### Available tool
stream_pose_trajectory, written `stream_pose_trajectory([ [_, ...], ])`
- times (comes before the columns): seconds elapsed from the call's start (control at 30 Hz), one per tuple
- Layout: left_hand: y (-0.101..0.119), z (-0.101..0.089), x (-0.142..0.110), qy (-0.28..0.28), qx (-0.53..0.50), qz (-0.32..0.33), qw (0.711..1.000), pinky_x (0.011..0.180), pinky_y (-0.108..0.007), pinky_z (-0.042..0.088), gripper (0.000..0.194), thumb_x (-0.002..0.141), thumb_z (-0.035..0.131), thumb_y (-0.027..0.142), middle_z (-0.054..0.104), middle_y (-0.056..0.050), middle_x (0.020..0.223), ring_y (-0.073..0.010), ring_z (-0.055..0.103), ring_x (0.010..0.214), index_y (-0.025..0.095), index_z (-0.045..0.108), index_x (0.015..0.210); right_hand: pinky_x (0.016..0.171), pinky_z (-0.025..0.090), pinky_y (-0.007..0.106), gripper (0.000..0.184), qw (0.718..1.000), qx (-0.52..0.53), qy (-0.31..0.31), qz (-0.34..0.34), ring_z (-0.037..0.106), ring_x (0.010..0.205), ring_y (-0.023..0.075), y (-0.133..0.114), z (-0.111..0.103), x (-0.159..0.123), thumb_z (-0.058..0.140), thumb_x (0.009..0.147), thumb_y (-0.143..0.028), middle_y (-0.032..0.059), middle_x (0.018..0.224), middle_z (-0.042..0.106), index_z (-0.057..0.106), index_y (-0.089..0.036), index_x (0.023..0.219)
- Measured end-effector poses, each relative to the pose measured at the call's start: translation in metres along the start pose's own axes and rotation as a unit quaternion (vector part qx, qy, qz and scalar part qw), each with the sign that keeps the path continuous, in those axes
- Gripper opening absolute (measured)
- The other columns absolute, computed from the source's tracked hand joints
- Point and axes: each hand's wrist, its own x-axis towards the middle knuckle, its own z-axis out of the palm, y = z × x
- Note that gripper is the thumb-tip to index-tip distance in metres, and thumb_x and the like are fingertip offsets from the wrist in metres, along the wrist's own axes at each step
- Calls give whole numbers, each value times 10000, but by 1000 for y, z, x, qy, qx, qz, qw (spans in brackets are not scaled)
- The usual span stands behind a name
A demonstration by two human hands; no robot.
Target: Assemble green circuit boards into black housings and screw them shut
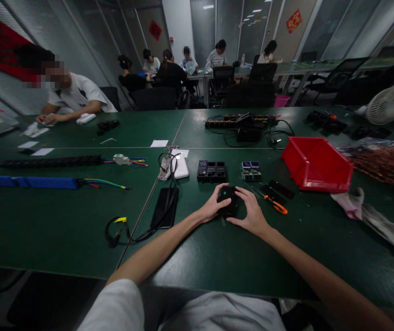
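A small black box-shaped device (227,201) with a tiny green dot on top rests on the green table (62,230). My left hand (212,205) grips its left side, fingers curled over the top. My right hand (250,211) holds its right side, fingers pressed against it. Just beyond the device lie a black module with several slots (211,170) and a small green circuit board with blue parts (251,170). An orange-handled tool (273,202) lies to the right of my right hand.
A red plastic bin (316,164) stands at the right, a heap of copper wires (386,165) beyond it. A dark phone (164,207), a white charger (180,166) and cables lie to the left. A person in white works at the far left; others sit behind.
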Motion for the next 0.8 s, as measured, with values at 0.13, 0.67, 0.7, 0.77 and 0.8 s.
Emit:
stream_pose_trajectory([
  [0.13, 2, 0, 0, 19, -10, -23, 1000, 739, -266, 476, 683, 705, 728, 380, 546, -26, 1099, -141, 579, 864, 329, 366, 1282, 1046, 356, 546, 799, 1000, -5, 21, -6, 387, 1283, 322, -2, -1, -1, 744, 682, -430, 147, 1381, 402, 356, -224, 1349],
  [0.67, 6, 0, -1, -37, -35, -24, 998, 830, -359, 490, 640, 737, 704, 338, 575, -54, 1127, -184, 635, 896, 302, 379, 1287, 1044, 326, 593, 790, 999, 14, -27, -20, 347, 1321, 340, 3, -1, -1, 725, 707, -438, 128, 1437, 371, 352, -267, 1382],
  [0.7, 7, 0, -1, -38, -33, -22, 998, 832, -363, 491, 640, 738, 704, 339, 577, -56, 1122, -187, 637, 898, 300, 376, 1286, 1044, 326, 593, 791, 999, 15, -26, -20, 345, 1323, 339, 3, -1, -1, 726, 707, -436, 130, 1439, 368, 352, -265, 1383],
  [0.77, 6, 0, -1, -37, -26, -13, 999, 823, -360, 497, 633, 738, 703, 341, 579, -54, 1101, -188, 639, 890, 292, 376, 1277, 1047, 326, 590, 792, 999, 17, -27, -23, 340, 1329, 335, 3, -1, -1, 729, 709, -429, 132, 1444, 359, 352, -262, 1384],
  [0.8, 6, 0, -1, -35, -21, -7, 999, 811, -356, 501, 626, 738, 703, 341, 578, -51, 1086, -186, 639, 881, 288, 377, 1269, 1049, 327, 586, 793, 999, 19, -28, -25, 338, 1332, 332, 3, -1, -1, 731, 709, -426, 134, 1447, 355, 351, -261, 1385],
])
